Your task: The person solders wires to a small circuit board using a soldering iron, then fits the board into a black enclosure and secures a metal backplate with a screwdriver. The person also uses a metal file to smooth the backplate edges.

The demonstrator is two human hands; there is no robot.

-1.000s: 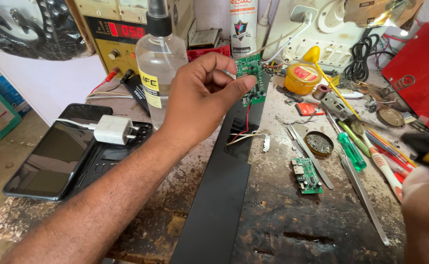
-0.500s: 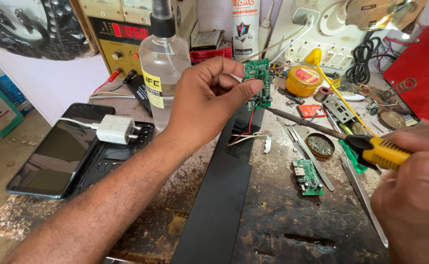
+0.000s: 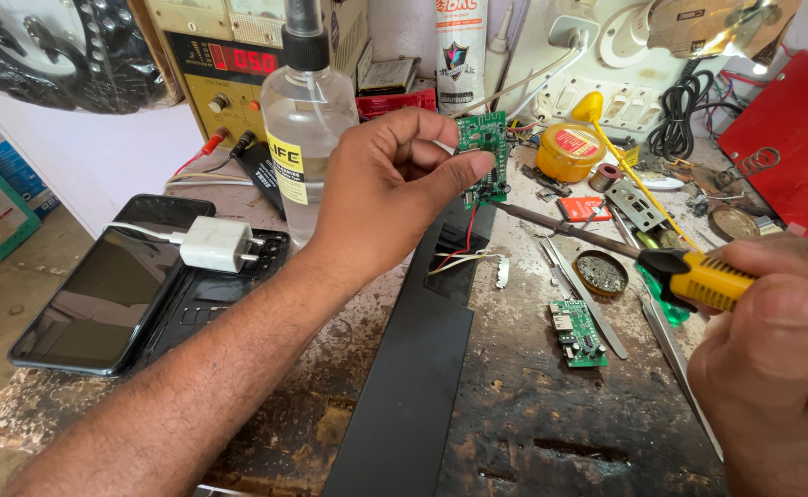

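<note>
**benchrat:** The left hand (image 3: 381,198) pinches a small green circuit board (image 3: 483,156) by its edge, upper middle of the frame, thumb and fingers clenched around it, held up off the bench. The right hand (image 3: 772,368), lower right, is wrapped tight around the yellow handle of a soldering iron (image 3: 698,276), whose dark tip reaches toward the board's bottom edge. My worry: that tip sits very close to the thumb, so one wobble likely means a burn. Thin red and white wires (image 3: 464,253) dangle from the board down to the long black panel (image 3: 413,368); a tug could probably snap a joint.

**solderpaste:** Agreed, and the board is only steadied by fingers, so it may twist under pressure. What about the pots?

**benchrat:** The clear spray bottle (image 3: 304,129) just behind the left hand, upper middle-left, is nearly full of clear liquid, cap on. An elbow could knock it over. A yellow tub (image 3: 569,152) with a red label sits right of the board; its contents can't be seen. A small round tin (image 3: 600,271) at centre right is open, holding dark crusty stuff.
</note>
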